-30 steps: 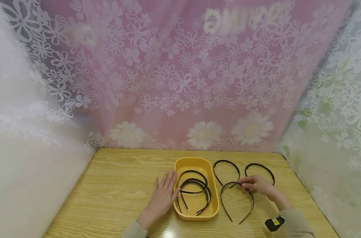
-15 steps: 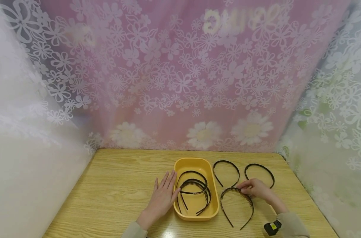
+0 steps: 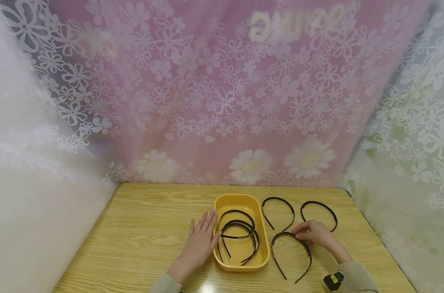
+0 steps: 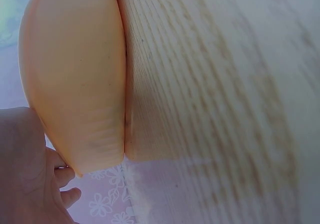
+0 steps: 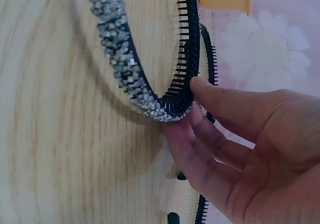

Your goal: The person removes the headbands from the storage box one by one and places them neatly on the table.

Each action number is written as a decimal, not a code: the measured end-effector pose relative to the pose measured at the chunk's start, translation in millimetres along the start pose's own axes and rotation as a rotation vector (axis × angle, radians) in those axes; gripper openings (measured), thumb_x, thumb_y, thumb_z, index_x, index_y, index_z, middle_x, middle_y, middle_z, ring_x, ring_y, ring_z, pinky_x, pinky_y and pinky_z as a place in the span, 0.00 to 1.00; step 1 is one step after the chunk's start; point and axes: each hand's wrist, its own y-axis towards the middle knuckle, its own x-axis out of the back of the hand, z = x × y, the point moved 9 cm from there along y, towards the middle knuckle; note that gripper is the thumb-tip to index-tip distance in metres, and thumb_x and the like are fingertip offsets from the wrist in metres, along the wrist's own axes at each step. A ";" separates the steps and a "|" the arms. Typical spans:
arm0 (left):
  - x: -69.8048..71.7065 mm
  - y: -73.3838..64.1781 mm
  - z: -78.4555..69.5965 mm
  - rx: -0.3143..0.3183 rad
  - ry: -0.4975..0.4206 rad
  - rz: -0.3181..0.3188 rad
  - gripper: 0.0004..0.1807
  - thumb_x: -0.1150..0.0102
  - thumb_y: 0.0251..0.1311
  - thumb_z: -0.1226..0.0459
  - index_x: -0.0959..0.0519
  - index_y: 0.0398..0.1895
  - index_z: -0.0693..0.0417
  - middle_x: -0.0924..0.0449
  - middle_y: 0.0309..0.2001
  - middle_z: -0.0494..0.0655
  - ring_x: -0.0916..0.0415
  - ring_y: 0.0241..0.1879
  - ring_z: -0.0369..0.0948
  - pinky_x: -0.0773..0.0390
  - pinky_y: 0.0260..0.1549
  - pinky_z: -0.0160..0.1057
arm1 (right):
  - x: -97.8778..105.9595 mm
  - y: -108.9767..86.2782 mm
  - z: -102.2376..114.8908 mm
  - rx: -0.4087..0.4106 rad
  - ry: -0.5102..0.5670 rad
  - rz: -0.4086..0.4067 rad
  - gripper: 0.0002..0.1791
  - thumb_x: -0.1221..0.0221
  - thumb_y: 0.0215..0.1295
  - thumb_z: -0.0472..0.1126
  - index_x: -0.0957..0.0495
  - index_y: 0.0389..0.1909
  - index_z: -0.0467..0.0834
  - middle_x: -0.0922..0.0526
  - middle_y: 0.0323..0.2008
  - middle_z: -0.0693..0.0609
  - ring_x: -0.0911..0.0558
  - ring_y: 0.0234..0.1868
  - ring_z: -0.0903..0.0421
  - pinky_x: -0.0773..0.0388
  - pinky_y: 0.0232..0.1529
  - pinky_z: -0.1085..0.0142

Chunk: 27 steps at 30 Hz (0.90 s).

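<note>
My right hand [image 3: 316,235] pinches a black toothed headband [image 3: 273,241] near its crown, just above the table right of a yellow tray [image 3: 240,199]. Seen from the right wrist, the thumb presses the comb teeth and the fingers lie behind; silvery, sparkly stones cover the headband's [image 5: 120,54] outer face. Its two tips point toward me. My left hand [image 3: 198,244] lies along the tray's left rim with straight fingers. From the left wrist only the tray's outer wall [image 4: 80,74] and part of that hand show. Several black headbands [image 3: 237,211] overlap inside the tray.
Behind the held headband, one black headband [image 3: 278,198] lies on the wooden table [image 3: 152,228], and another headband [image 3: 320,203] lies further right, partly behind my right hand. A flower-patterned curtain [image 3: 222,122] closes off the back and sides.
The right hand has brought the headband slightly toward me, lowering it away from the headband behind. Over the last half second it barely moves. The left hand and tray stay put.
</note>
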 end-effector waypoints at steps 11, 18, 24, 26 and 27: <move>-1.0 0.3 0.6 -0.002 0.011 -0.003 0.34 0.59 0.80 0.51 0.45 0.80 0.59 0.47 0.80 0.54 0.51 0.78 0.55 0.49 0.69 0.71 | 12.8 -0.3 21.0 0.088 0.132 -0.034 0.23 0.45 0.78 0.43 0.25 0.62 0.29 0.18 0.51 0.32 0.15 0.45 0.40 0.15 0.40 0.53; -1.4 0.6 0.9 -0.003 0.014 -0.002 0.34 0.58 0.80 0.51 0.46 0.80 0.59 0.49 0.80 0.53 0.51 0.78 0.55 0.49 0.69 0.71 | 18.2 7.0 38.7 0.114 0.275 -0.063 0.26 0.49 0.80 0.45 0.31 0.70 0.31 0.23 0.61 0.30 0.17 0.55 0.40 0.18 0.52 0.47; -0.5 0.1 0.2 -0.007 0.001 -0.007 0.34 0.57 0.80 0.52 0.46 0.80 0.60 0.48 0.80 0.54 0.51 0.78 0.56 0.49 0.69 0.72 | 17.9 15.6 54.7 0.175 0.283 -0.099 0.27 0.50 0.81 0.45 0.32 0.70 0.31 0.24 0.63 0.30 0.18 0.55 0.40 0.19 0.53 0.47; -0.4 -0.1 0.0 -0.010 -0.001 -0.008 0.34 0.56 0.80 0.52 0.46 0.80 0.60 0.47 0.79 0.55 0.50 0.78 0.56 0.49 0.69 0.72 | 16.6 18.8 58.7 0.173 0.297 -0.115 0.27 0.49 0.80 0.46 0.32 0.70 0.32 0.23 0.63 0.32 0.18 0.56 0.40 0.18 0.53 0.49; -0.5 -0.1 0.1 -0.009 -0.003 -0.007 0.34 0.56 0.79 0.52 0.46 0.80 0.60 0.47 0.79 0.55 0.50 0.78 0.56 0.49 0.69 0.72 | 15.4 20.3 61.3 0.175 0.303 -0.116 0.27 0.49 0.80 0.46 0.32 0.70 0.32 0.23 0.63 0.32 0.18 0.57 0.39 0.18 0.54 0.49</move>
